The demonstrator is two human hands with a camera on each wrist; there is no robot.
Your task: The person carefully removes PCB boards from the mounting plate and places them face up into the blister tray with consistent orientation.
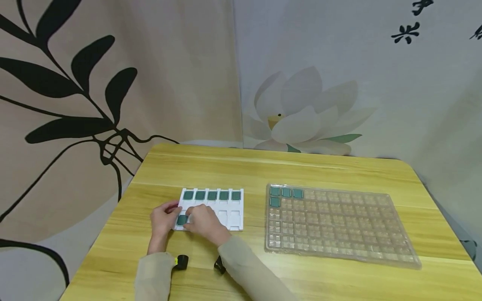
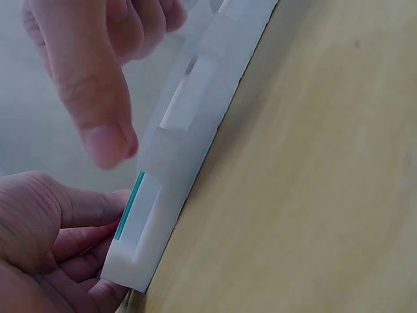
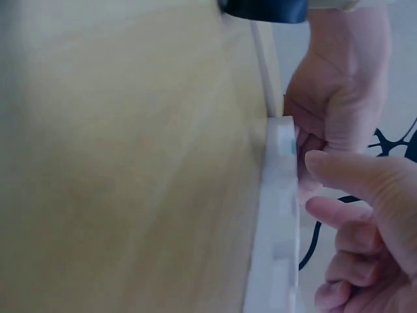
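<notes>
A white slotted tray [image 1: 236,207] lies at the left of the table. Green square chips [image 1: 212,195] fill its back row, and another green chip [image 1: 182,220] sits in the front-left slot. My left hand [image 1: 162,219] grips the tray's left edge, with the thumb near that chip in the left wrist view. Over the front row hovers my right hand [image 1: 206,222], hiding part of it. In the right wrist view, the right thumb [image 3: 345,171] and index finger are apart, with nothing between them; the other fingers curl loosely.
To the right lies a clear plastic tray [image 1: 331,221] with many small pockets. Several green chips [image 1: 286,192] occupy its back-left corner. The wooden table [image 1: 263,167] meets a patterned curtain [image 1: 196,75] behind. Dark wrist straps [image 1: 182,262] sit by both sleeves.
</notes>
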